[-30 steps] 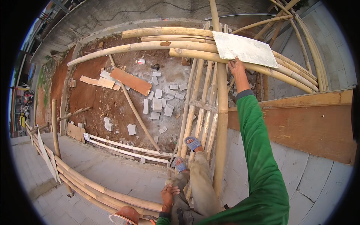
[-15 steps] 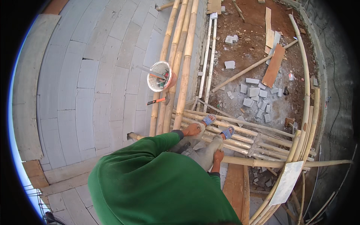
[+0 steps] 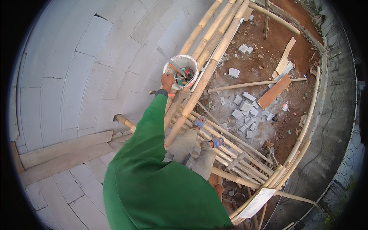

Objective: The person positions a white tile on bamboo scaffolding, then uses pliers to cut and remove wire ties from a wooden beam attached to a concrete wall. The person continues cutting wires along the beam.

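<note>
My left arm reaches forward in a green sleeve. My left hand (image 3: 167, 81) is closed at the near left rim of a white plastic bucket (image 3: 185, 58) on bamboo poles. Inside the bucket are several hand tools, partly hidden; a long flat metal blade (image 3: 168, 59) sticks out over the rim. A hammer (image 3: 171, 95) with a black and orange handle lies beside the bucket, partly covered by my wrist. My right hand (image 3: 219, 188) is low beside my right thigh, near a bamboo pole (image 3: 234, 177); its fingers are mostly hidden.
My sandalled feet (image 3: 199, 122) stand on a bamboo platform (image 3: 230, 151) above the ground. A grey block wall (image 3: 88, 73) rises on the left. Below lie broken light blocks (image 3: 246, 106) and a brown board (image 3: 274, 91). A pale panel (image 3: 253, 203) rests against poles at right.
My left hand has left my knee and reached out to the bucket. My right hand has moved off my other knee, down beside my thigh. The view has turned and shifted.
</note>
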`<action>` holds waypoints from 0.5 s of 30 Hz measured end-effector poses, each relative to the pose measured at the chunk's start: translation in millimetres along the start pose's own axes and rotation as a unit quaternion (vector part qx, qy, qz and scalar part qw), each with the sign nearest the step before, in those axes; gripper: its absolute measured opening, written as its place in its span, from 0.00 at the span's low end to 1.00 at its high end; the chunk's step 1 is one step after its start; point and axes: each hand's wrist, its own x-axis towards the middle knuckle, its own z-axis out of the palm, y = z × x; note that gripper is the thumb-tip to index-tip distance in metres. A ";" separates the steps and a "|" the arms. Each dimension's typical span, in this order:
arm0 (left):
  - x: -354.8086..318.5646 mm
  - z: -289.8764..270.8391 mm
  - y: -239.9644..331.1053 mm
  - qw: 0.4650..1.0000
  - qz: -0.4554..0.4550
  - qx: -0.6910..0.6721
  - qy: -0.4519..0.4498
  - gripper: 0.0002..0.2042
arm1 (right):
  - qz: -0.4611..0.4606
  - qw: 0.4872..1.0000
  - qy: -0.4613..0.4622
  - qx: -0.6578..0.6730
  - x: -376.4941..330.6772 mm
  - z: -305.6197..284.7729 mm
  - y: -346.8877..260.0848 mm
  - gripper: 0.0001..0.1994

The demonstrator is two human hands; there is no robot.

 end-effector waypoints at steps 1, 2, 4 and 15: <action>18.0 9.5 14.0 1.000 -0.009 -0.004 -0.007 0.17 | -0.019 0.999 0.005 -0.033 -10.9 14.6 -3.1 0.13; 31.9 16.0 10.5 0.999 -0.038 -0.005 -0.012 0.17 | -0.038 0.996 0.003 -0.075 -28.9 9.3 -0.4 0.13; 53.3 12.9 11.5 0.996 -0.089 -0.001 -0.028 0.19 | -0.117 0.981 -0.043 -0.148 -44.4 6.1 -4.1 0.13; 91.3 35.7 -16.3 0.972 -0.130 -0.103 -0.166 0.17 | -0.006 1.000 -0.007 0.005 -132.6 39.9 -109.3 0.13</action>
